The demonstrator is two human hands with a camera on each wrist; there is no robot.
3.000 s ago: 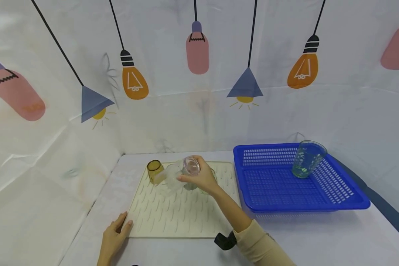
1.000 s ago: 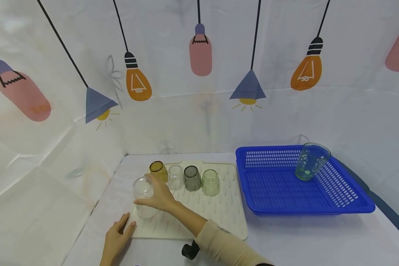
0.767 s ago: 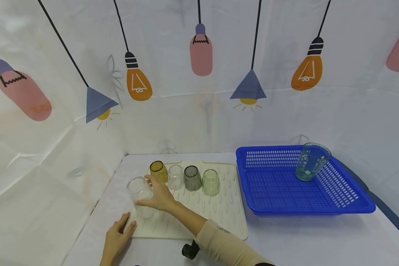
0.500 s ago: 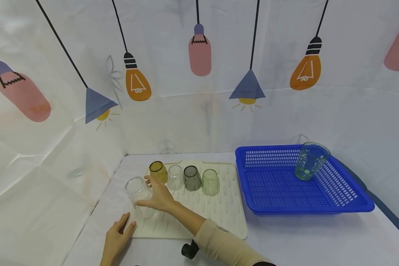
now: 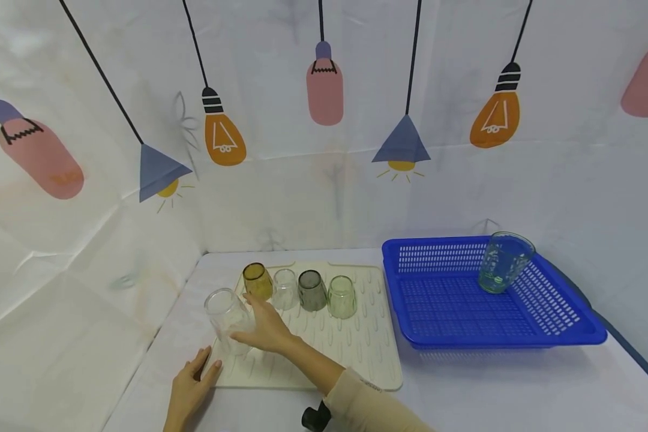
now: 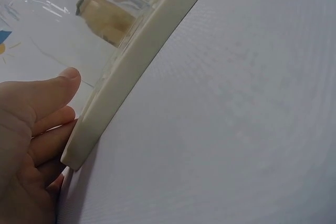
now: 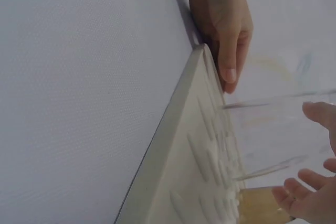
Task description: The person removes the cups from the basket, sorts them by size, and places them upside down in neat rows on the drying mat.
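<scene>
A tall clear glass point(image 5: 227, 309) stands on the front left of the cream ribbed drying mat point(image 5: 356, 357). My right hand point(image 5: 267, 327) is beside it, thumb and fingers spread apart and loosely extended near its side. In the right wrist view the thumb point(image 7: 317, 113) overlaps the glass's edge. At the mat's left front corner, my left hand point(image 5: 190, 384) rests with loose fingers against the edge. Behind the tall glass, small amber point(image 5: 257, 283), clear point(image 5: 285, 291), grey point(image 5: 312, 292) and green point(image 5: 342, 298) glasses form a row.
A blue perforated plastic basket point(image 5: 437, 336) stands to the right of the mat. Inside it, a large greenish glass point(image 5: 502, 264) leans against the back right. A black piece point(image 5: 315, 417) hangs below the right sleeve. A white wall sheet printed with lamps borders the table.
Three seconds ago my right hand held the clear glass in the air over the mat; it now stands at the front left. My right hand has since drawn slightly right, its fingers loosened. The left hand stays.
</scene>
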